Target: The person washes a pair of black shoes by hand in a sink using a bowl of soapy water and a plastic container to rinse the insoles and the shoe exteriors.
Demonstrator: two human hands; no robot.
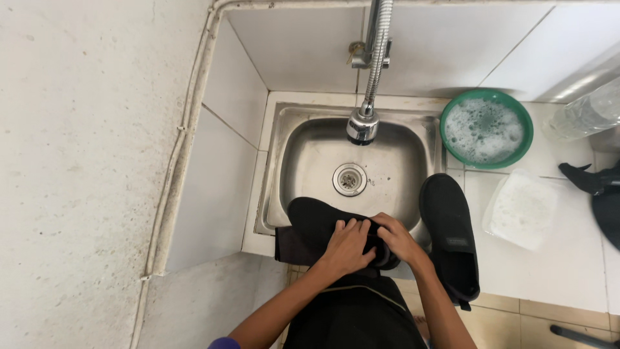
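Note:
Over the front edge of the steel sink (303,155) I hold a black shoe (313,220) with both hands. My left hand (349,245) presses on its upper near the heel, fingers spread over the fabric. My right hand (397,236) grips the shoe's heel end from the right. A dark cloth or insole (290,245) hangs below the shoe at the sink's front rim. A second black shoe (449,236) lies on the white tiled counter just right of the sink, toe pointing away from me.
A flexible steel faucet (365,119) hangs over the sink's drain (349,179). A green basin of soapy water (485,129) stands at the back right. A clear plastic tub (522,208), a clear bottle (584,113) and a black item (600,194) sit further right.

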